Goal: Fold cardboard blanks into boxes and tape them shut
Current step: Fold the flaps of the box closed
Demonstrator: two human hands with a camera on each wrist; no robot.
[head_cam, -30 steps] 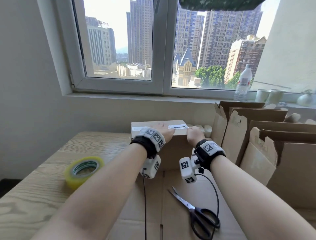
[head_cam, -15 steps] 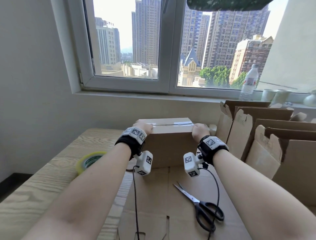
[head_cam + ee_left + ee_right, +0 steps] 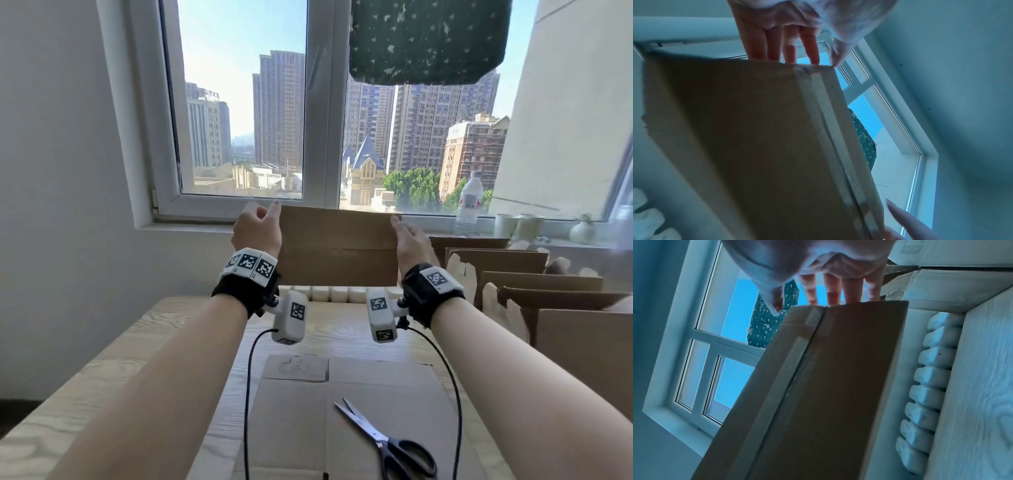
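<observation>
A closed brown cardboard box (image 3: 337,246) hangs in the air in front of the window, above the table. My left hand (image 3: 257,229) presses flat on its left end, my right hand (image 3: 409,240) on its right end. In the left wrist view straight fingers (image 3: 764,48) lie against the end of the box (image 3: 756,129), with the thumb at its corner. The right wrist view shows the same on the other end of the box (image 3: 838,369). A strip of clear tape (image 3: 807,337) runs along the seam on the box's underside.
A flat cardboard blank (image 3: 308,411) lies on the wooden table (image 3: 137,359) with black-handled scissors (image 3: 387,442) on it. Several open boxes (image 3: 513,274) stand at the right. A water bottle (image 3: 471,198) and cups (image 3: 507,224) stand on the sill. A green cloth (image 3: 424,41) hangs overhead.
The box stood on the table under both hands; now it is lifted to sill height between them. The view has tilted up and the tape roll has left the frame.
</observation>
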